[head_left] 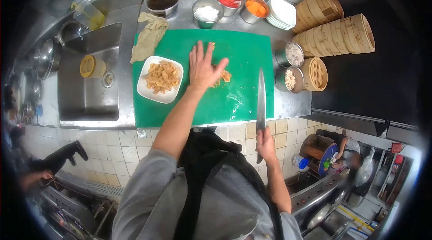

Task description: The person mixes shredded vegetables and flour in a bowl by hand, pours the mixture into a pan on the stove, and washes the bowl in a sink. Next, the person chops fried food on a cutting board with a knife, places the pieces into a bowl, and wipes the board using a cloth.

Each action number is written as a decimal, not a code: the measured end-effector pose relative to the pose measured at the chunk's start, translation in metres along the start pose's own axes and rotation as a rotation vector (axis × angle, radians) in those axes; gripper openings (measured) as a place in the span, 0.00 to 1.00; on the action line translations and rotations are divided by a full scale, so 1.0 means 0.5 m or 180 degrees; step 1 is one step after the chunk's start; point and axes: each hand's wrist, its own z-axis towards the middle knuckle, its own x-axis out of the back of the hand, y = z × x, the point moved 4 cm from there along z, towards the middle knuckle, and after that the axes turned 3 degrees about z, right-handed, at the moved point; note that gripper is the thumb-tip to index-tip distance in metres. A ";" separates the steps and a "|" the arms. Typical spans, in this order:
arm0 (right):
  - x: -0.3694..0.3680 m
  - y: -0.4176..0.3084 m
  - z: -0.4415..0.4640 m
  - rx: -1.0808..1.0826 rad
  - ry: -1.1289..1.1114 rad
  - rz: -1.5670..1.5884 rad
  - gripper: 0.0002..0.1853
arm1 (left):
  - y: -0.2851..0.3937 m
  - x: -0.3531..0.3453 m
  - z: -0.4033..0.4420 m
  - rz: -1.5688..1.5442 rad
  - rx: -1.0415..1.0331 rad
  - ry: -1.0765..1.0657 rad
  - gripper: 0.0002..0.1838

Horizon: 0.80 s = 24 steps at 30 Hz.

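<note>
My right hand [266, 144] is closed around the handle of a long kitchen knife [261, 100], its blade pointing away from me over the right part of a green cutting board [180, 44]. Fingers spread, my left hand [204, 66] lies on the board, palm down. Brown sliced pieces [226, 76] show beside its thumb, partly hidden by the hand, and a small bit sits near a fingertip. To the left of that hand stands a white square bowl [141, 88], holding a heap of similar brown slices [162, 77].
A crumpled cloth [150, 37] overlaps the board's back left corner. Metal containers of white [206, 13], red [228, 0] and orange food [256, 8] line the back. Bamboo steamers [337, 35] stand right, a sink [90, 100] left. Other people are at both sides behind.
</note>
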 end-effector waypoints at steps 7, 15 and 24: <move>-0.010 0.119 -0.062 -0.0414 -0.0111 0.0379 0.09 | 0.036 0.013 -0.030 -0.0038 -0.1249 -0.0977 0.46; 0.006 0.070 -0.057 -0.0678 -0.0384 0.0444 0.10 | 0.069 0.010 -0.068 0.0180 -0.1010 -0.0606 0.51; 0.021 0.033 -0.060 -0.0369 -0.0371 0.0185 0.10 | 0.066 -0.038 -0.066 0.0297 -0.1162 -0.0375 0.33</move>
